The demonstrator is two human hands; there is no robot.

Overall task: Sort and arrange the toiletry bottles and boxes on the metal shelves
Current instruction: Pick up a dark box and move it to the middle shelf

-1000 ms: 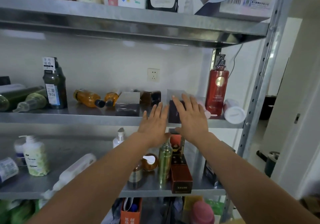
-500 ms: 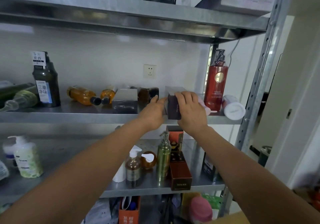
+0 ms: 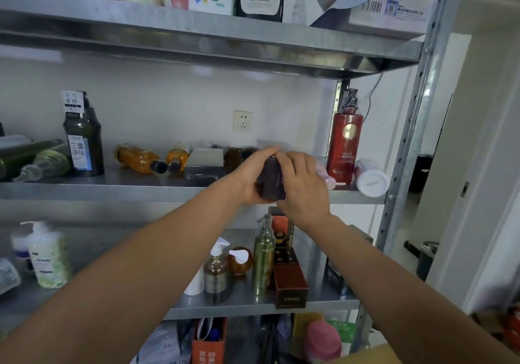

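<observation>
A small dark brown box (image 3: 272, 179) with pale lettering is held between both my hands just in front of the middle shelf (image 3: 118, 190). My left hand (image 3: 254, 175) grips its left side with the fingers over the top. My right hand (image 3: 302, 188) wraps its right side. On that shelf a tall red pump bottle (image 3: 343, 145) stands upright at the right, a white-capped bottle (image 3: 371, 178) lies beside it, and a silver box (image 3: 204, 162) sits left of my hands. Orange bottles (image 3: 138, 159) lie on their sides.
A dark green bottle (image 3: 83, 138) stands at the left next to lying green bottles (image 3: 42, 164). The lower shelf (image 3: 253, 304) holds a gold pump bottle (image 3: 263, 256), brown boxes (image 3: 289, 283) and a white-green pump bottle (image 3: 49, 255). The top shelf (image 3: 197, 30) carries cleaners and a carton (image 3: 388, 12). The right upright post (image 3: 413, 127) stands close.
Both hands went from flat and spread in front of the shelf to closing round the dark box, which has now come forward off the shelf edge, slightly tilted.
</observation>
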